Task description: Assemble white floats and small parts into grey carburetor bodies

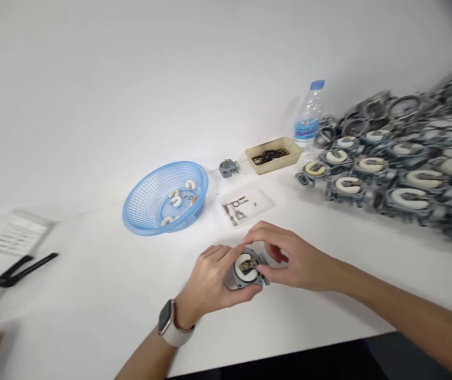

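1. A white table is set against a plain white wall.
2. Close to the table's near edge, one grey housing is gripped by the left hand and pinched at its top by the right hand.
3. Toward the far edge, one blue basket with at least four white rings, one tan tray, one clear tray and one water bottle are counted.
4. Along the right edge, a heap of housings is piled, too blurred to be counted.

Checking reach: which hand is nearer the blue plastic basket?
Left. The left hand sits below-right of the blue plastic basket; the right hand lies farther right, both holding a round grey metal part.
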The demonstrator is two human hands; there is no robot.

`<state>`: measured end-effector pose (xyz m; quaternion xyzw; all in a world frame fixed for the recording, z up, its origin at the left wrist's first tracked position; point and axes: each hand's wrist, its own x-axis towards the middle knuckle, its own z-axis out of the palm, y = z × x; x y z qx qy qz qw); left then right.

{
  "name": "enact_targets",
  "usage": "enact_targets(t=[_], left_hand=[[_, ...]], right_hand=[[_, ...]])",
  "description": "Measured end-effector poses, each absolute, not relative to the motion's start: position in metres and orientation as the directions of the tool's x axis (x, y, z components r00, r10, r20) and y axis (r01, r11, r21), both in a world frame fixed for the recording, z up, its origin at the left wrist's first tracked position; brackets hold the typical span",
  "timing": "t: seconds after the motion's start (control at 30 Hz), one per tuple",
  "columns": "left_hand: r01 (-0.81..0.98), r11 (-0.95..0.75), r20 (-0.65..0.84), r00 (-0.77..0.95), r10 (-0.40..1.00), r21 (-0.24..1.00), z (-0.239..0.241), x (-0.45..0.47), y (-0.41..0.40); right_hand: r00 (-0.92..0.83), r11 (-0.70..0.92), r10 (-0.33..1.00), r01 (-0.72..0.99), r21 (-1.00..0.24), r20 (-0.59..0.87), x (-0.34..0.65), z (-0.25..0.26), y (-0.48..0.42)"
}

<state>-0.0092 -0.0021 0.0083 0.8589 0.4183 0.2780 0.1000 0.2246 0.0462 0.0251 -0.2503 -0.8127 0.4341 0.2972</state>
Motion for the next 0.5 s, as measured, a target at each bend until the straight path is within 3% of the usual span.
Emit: enact_targets(t=[0.5], left_hand=[[0.685, -0.586, 0.321, 0.49, 0.81, 0.433, 0.0075, -0.0077, 0.001]], right_hand=[[-0.725, 0.41, 0.671, 0.192, -0.892, 0.153, 0.2258, 0.0268, 0.0449]])
